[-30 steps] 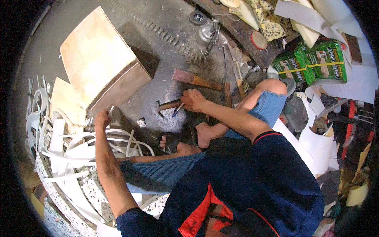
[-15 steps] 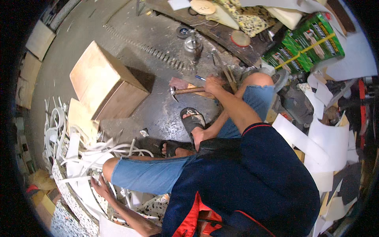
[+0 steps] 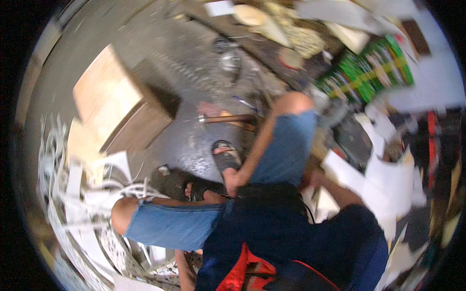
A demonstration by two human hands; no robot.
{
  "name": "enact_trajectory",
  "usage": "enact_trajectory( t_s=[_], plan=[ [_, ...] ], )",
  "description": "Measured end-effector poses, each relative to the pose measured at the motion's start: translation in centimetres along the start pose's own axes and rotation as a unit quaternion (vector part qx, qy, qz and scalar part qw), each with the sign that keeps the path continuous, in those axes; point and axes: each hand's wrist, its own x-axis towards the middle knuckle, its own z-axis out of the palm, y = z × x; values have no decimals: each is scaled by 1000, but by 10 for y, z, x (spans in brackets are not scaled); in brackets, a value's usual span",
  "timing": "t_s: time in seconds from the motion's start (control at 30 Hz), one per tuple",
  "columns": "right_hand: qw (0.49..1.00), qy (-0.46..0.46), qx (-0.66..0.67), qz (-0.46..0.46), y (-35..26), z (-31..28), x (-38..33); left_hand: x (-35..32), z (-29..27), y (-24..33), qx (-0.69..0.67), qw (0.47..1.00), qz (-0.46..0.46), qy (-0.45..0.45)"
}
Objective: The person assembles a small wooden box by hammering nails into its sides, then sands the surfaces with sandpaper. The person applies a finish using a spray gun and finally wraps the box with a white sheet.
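A hammer [image 3: 228,119] with a wooden handle lies on the floor in front of my feet, apart from both hands. My right hand [image 3: 313,178] is down beside my right thigh, near white sheet scraps [image 3: 344,169]; motion blur and the thigh hide its fingers. Of my left arm only the forearm shows, below my left thigh, and the hand itself is hidden. A pale wooden box [image 3: 108,92] stands on the floor at the left. Close to the hammer lie a blue pen [image 3: 244,102] and a reddish scrap [image 3: 208,109].
White strips and offcuts [image 3: 73,179] pile up at the left. A low wooden bench [image 3: 199,22] with foam pieces crosses the top. Green packages [image 3: 366,70] with a yellow strap stand at the upper right. A glass jar [image 3: 229,61] sits on the floor before the bench.
My right hand has let go of the hammer, now on the floor, and has drawn back beside my right thigh. My left hand has left the white strips and gone out of sight.
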Motion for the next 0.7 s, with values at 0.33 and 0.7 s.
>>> enact_trajectory(
  t_s=[0.33,0.7],
  plan=[
    [853,18,-517,-62,-174,161,120,-35,53,33,-48,999,-6,-2],
    [415,-149,-887,-134,-170,318,103,-98,98,30,-128,991,28,16]
  ],
)
